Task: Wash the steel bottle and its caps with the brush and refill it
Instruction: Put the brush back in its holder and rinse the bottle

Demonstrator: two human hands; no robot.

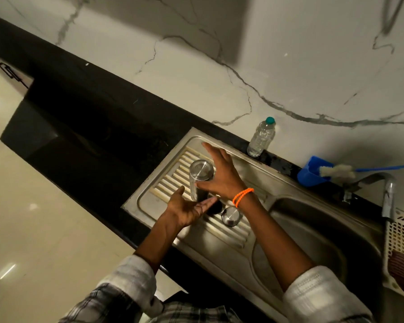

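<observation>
A blue holder [309, 177] holds the brush [336, 172]. The steel bottle [200, 179] stands inverted between both hands' straight fingers, ungripped: left hand [188, 209], right hand [221, 174].

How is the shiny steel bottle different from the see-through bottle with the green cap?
The steel bottle is shiny metal you cannot see into; the plastic bottle is clear. The steel bottle stands on the ribbed drainboard between the left hand and right hand; the plastic bottle stands alone on the dark counter by the wall. The plastic bottle has a green cap; the steel bottle's end is bare metal. Both stand upright.
</observation>
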